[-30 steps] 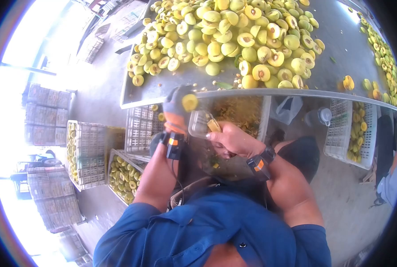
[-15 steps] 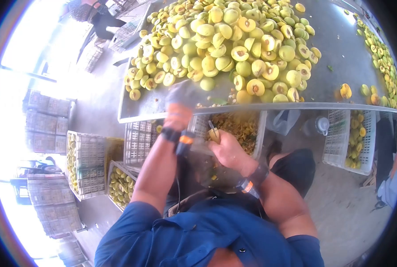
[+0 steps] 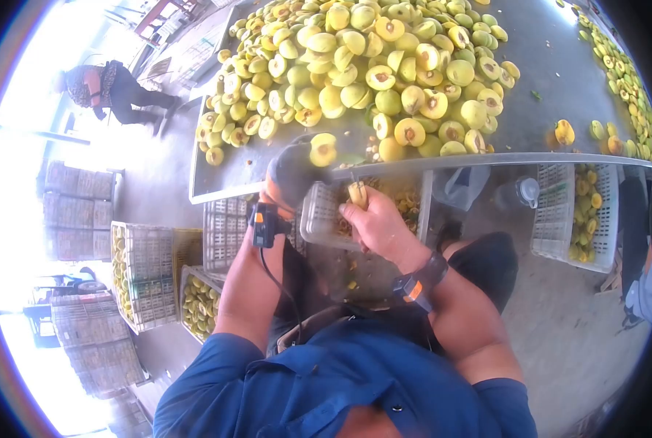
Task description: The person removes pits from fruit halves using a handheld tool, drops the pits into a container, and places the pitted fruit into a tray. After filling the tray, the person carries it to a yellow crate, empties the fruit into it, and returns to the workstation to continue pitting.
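My left hand [image 3: 294, 174], in a dark glove with an orange cuff, is raised at the front edge of the metal table. Its fingers are closed on a yellow peach half [image 3: 323, 150], cut face up with a brownish centre. My bare right hand [image 3: 381, 223] is wrapped round a small knife with a pale handle [image 3: 357, 193], its thin metal tip pointing up. This hand is just below the table edge, above a white crate of peach scraps [image 3: 410, 208]. A large heap of halved yellow-green peaches [image 3: 355, 73] lies beyond my hands.
The metal table's front rim [image 3: 472, 161] crosses above my lap. Fruit-filled crates stand at left [image 3: 145, 270] and right [image 3: 545, 223]. A clear plastic jug [image 3: 519, 193] and a plastic bag [image 3: 463, 187] are under the table. Another person [image 3: 121, 91] is at far left.
My left hand was blurred over the table and now shows a peach half in its fingers. My right hand has risen slightly with the knife. The person at far left shows more fully.
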`<state>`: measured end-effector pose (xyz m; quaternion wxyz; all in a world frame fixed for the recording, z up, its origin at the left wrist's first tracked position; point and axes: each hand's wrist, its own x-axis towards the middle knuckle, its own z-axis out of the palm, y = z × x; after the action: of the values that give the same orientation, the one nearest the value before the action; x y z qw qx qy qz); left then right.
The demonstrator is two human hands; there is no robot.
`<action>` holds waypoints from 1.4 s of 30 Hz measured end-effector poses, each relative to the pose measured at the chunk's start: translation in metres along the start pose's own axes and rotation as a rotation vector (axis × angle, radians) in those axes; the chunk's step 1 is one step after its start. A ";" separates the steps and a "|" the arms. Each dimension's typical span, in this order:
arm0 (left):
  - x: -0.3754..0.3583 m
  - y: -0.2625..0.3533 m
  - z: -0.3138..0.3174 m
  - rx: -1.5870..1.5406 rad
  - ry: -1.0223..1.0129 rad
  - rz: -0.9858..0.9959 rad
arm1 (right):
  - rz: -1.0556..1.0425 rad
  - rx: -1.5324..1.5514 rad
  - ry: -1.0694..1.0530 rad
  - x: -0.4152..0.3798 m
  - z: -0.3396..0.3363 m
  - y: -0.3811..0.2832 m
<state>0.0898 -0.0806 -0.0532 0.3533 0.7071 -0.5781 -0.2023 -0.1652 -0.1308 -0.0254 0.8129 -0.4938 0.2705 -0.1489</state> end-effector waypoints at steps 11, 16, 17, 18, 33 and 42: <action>-0.085 0.035 -0.061 -0.792 0.171 -0.285 | 0.015 -0.012 -0.014 -0.010 -0.008 -0.004; -0.157 -0.045 -0.135 -0.231 0.404 -0.543 | 0.059 0.011 -0.075 -0.016 -0.005 0.000; -0.155 -0.030 -0.143 0.619 0.325 -0.600 | 0.054 -0.006 -0.074 -0.015 -0.004 -0.001; -0.151 -0.048 -0.143 0.537 0.398 -0.565 | 0.052 -0.024 -0.076 -0.014 -0.001 -0.002; 0.146 0.004 -0.042 0.948 -0.232 -0.188 | 0.021 -0.277 -0.019 0.001 0.008 -0.004; 0.012 0.025 -0.048 -0.388 0.046 -0.380 | -0.158 -0.244 0.015 0.012 0.010 0.008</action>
<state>0.1090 -0.0817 -0.0013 0.4509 0.7266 -0.3771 -0.3557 -0.1497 -0.1264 -0.0326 0.7304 -0.6077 0.2530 -0.1823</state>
